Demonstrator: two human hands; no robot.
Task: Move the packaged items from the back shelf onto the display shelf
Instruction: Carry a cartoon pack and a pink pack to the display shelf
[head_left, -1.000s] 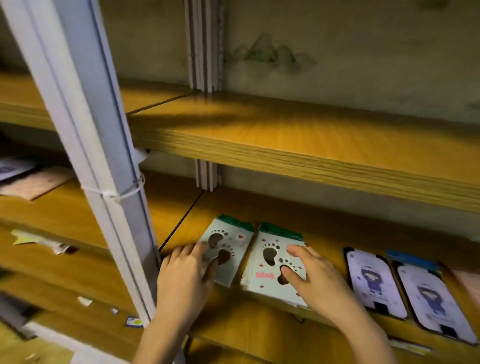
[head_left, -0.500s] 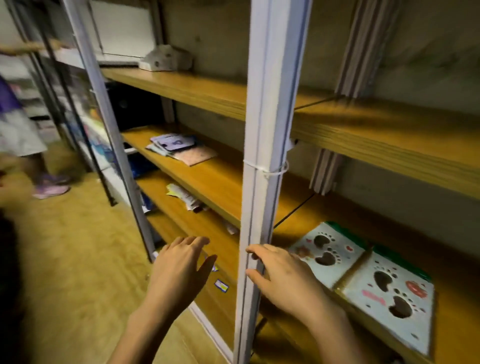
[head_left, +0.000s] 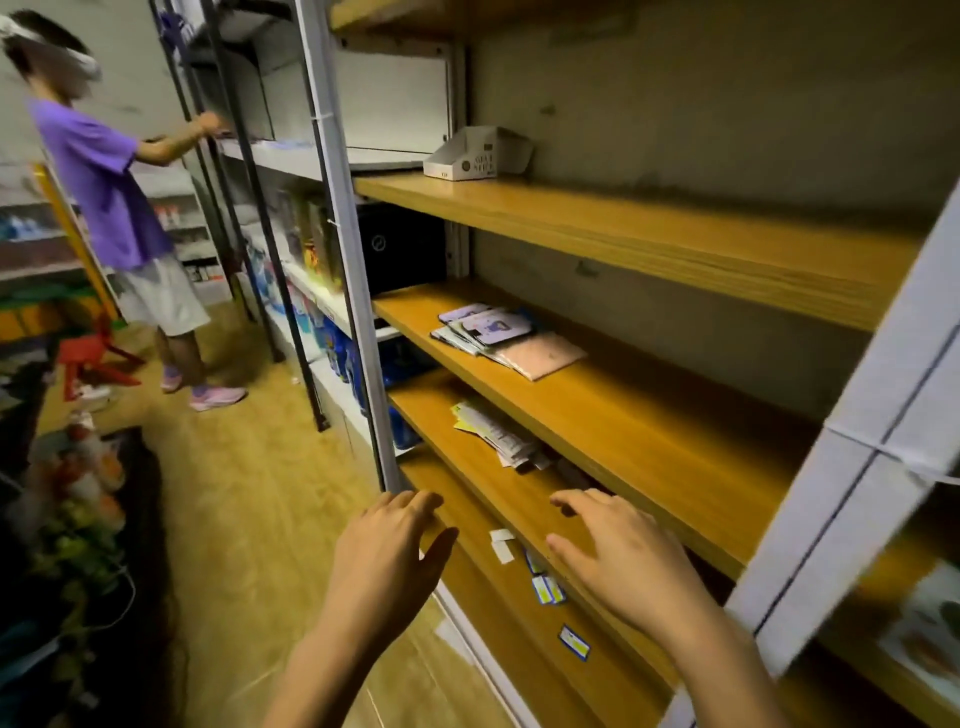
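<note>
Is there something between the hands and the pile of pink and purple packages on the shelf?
Nothing visible. The left hand and right hand hover open in front; only the shelf's bare board leads to the pile.

packaged item (head_left: 930, 636) blurred, cut by right edge, small labels (head_left: 546, 590) unreadable

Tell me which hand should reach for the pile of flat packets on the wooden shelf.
Right, probably. The right hand hangs open and empty before the shelf that bears the pile of packets. The left hand, also empty, sits out by the upright post, over the floor.
</note>
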